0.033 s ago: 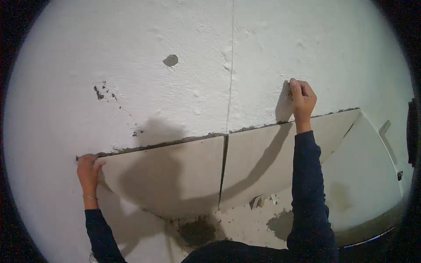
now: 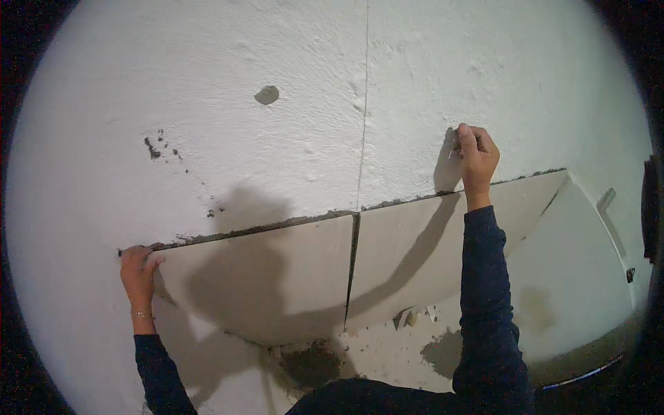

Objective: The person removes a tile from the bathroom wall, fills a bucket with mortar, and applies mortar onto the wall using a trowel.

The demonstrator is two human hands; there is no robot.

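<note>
Your left hand (image 2: 139, 274) grips left tile (image 2: 277, 273) at top edge; right hand (image 2: 478, 156) closed, contents unclear, open wall (image 2: 311, 124) above.

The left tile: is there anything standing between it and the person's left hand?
Nothing visible does. The left hand is at the upper left corner of the left tile, with its fingers at the top edge. The rough dark strip runs along that edge without screening the hand off.
</note>
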